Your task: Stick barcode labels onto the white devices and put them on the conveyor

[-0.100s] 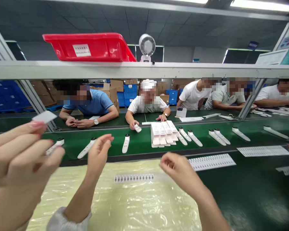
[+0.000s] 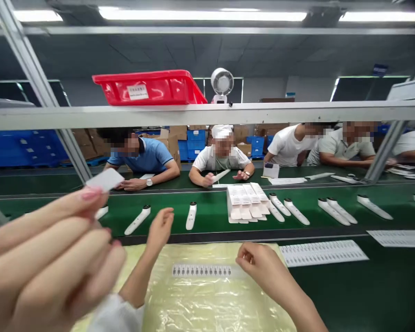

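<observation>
My left hand (image 2: 161, 229), in a white sleeve, is raised near the belt's edge. Its fingers are loosely bent and apart from the thumb, with nothing visible in them. My right hand (image 2: 261, 262) is curled above the yellow plastic-covered surface (image 2: 207, 304); what its fingers hold, if anything, is hidden. Between my hands lies a strip of small printed labels (image 2: 202, 270). In the left foreground a large hand (image 2: 58, 249), apparently another person's, pinches a blank white card (image 2: 105, 180). A white handheld device (image 2: 191, 216) lies on the belt just beyond my left hand.
The green belt (image 2: 103, 226) carries several white devices and a cluster of white boxes (image 2: 245, 203). Label sheets (image 2: 323, 252) lie to the right. Across the belt several people sit. A red bin (image 2: 152, 88) and a small fan (image 2: 222, 83) stand on the overhead shelf (image 2: 263, 112).
The view has tilted up, so the scene sits lower and farther right. The foreground hand with the card has moved right. Across the belt, a person's held device has changed its angle.
</observation>
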Available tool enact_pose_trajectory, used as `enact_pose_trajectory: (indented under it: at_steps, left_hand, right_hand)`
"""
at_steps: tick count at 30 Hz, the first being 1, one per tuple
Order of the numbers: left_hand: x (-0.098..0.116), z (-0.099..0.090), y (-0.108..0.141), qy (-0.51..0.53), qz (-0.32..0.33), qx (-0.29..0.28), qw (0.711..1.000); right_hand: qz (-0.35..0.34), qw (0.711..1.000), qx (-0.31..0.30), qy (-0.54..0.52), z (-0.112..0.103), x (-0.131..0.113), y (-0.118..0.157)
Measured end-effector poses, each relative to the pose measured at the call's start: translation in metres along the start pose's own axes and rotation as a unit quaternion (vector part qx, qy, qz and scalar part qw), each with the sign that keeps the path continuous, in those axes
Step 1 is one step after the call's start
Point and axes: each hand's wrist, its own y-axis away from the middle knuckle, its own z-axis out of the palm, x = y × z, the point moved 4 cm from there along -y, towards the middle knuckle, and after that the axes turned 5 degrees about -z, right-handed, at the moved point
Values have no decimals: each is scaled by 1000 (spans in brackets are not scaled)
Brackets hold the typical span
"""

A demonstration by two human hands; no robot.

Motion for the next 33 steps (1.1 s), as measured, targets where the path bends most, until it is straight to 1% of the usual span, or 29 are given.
enact_pose_trajectory:
  at_steps: [3,6,9,11,13,15,17,19,21,23,25,28,31,33]
  left_hand:
    - [1,30,-19,-34,7,-85,996]
    - [10,60,-35,-73,5,-134,988]
    - [22,93,-46,-99,-5,-158,983]
    - [29,111,-47,-103,-14,-163,981]
    - [33,124,-45,-93,-19,-160,983]
    - [38,129,-42,-69,-22,-151,986]
    - [41,128,-41,-36,-30,-147,988]
    - [46,123,-39,7,-42,-150,988]
    - [52,115,-35,60,-56,-158,984]
    - [58,105,-25,124,-72,-176,974]
    - [64,92,-6,203,-84,-206,954]
    - [76,69,31,327,-89,-256,905]
    - [87,49,61,416,-88,-289,858]
    - [92,42,71,449,-86,-302,837]
  right_hand:
    - [16,1000,-7,-16,8,18,-10]
    - [20,999,-2,-37,8,31,-12]
    - [28,998,2,-53,9,37,-13]
    - [27,998,2,-57,10,38,-14]
    - [22,998,-2,-60,12,36,-14]
    - [17,998,-6,-59,13,34,-14]
    - [13,998,-9,-57,13,32,-13]
    - [13,998,-10,-53,11,31,-11]
    - [12,999,-11,-46,9,30,-9]
    - [9,999,-18,-37,10,27,-7]
    - [5,999,-34,-26,14,24,-5]
    - [5,998,-55,-1,25,22,-7]
    - [9,998,-43,43,35,22,-11]
    - [5,997,-34,76,40,22,-15]
